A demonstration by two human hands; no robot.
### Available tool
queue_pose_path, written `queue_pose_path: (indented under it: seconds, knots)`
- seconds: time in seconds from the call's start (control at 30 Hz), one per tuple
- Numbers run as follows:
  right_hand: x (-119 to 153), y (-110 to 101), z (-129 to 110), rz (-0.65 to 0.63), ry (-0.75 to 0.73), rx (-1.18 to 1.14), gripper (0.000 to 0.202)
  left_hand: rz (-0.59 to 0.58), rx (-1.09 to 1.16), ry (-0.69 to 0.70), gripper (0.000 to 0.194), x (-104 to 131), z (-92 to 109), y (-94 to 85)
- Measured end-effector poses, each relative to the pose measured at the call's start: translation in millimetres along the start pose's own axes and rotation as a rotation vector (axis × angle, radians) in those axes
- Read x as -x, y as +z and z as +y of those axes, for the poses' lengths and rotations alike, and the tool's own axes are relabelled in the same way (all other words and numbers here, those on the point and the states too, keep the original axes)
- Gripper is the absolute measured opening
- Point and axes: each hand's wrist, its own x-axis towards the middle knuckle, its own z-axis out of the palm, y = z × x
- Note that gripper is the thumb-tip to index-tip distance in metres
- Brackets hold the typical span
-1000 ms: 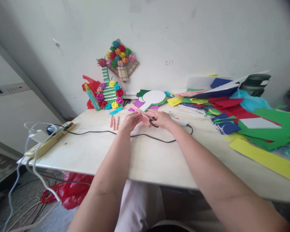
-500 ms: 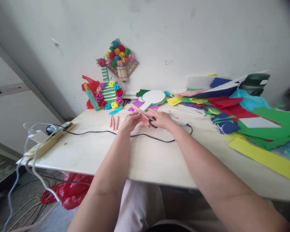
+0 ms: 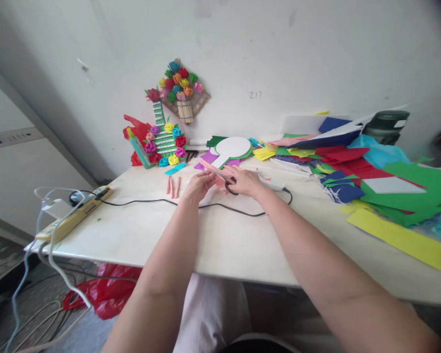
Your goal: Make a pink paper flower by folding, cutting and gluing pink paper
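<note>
Over the middle of the table, my right hand (image 3: pixel 245 180) is closed on the black handles of a pair of scissors (image 3: pixel 231 186), whose blades point left toward my other hand. Pinched in the fingers of my left hand (image 3: pixel 200 185) is a piece of pink paper (image 3: pixel 219 182), lying along the blades and partly hidden by both hands. Left of my left hand, several short pink paper rolls (image 3: pixel 173 187) rest on the table. Just beyond my hands lies a white round paddle-shaped cutout (image 3: pixel 233 148) on green and purple sheets.
Coloured paper sheets (image 3: pixel 407 191) pile up on the right. A black cable (image 3: pixel 147 200) crosses the white table (image 3: pixel 132 235) from a power strip (image 3: pixel 71 215). A flower-decorated guitar shape (image 3: pixel 165 139) and a glue bottle (image 3: pixel 139 149) stand at the back left.
Both hands, the scissors and the pink paper stay in nearly the same place. The whole view has shifted very slightly.
</note>
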Motion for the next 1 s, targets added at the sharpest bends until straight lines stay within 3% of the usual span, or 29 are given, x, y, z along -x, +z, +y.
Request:
queue_pose_path:
  seconds: [1.0]
  knots:
    - [-2.4, 3.5, 3.9, 0.016, -0.038, 0.016, 0.066, 0.097, 0.045, 0.027, 0.008, -1.0, 2.6, -2.0]
